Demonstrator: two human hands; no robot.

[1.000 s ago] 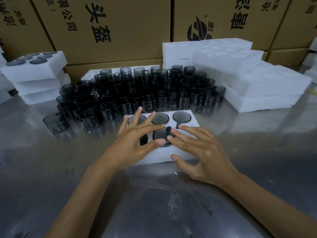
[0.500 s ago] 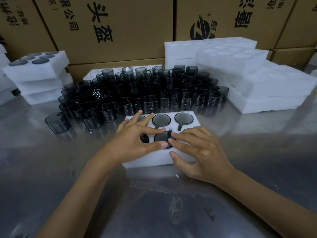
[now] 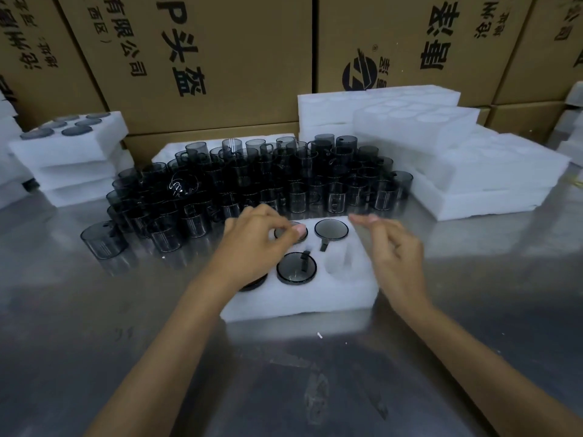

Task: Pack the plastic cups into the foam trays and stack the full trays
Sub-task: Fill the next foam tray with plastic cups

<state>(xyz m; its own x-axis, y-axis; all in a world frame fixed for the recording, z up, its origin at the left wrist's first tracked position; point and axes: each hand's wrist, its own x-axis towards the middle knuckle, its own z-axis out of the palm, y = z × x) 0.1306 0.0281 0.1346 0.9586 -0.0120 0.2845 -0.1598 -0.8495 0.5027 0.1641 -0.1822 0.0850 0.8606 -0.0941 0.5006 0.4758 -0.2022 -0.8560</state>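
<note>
One pocket [image 3: 338, 263] of our foam tray [image 3: 303, 298] remains empty, near-right, closest to our right hand [image 3: 394, 257], fingers loosely curled, holding nothing. Our left hand [image 3: 252, 244] hovers empty. Loose cups [image 3: 328, 197] wait just beyond.

a grey metal table [image 3: 94, 357] fills the near side, shiny and a little scratched. at the far side stand big brown cartons [image 3: 239, 58] with black chinese print, stacked close together.
</note>
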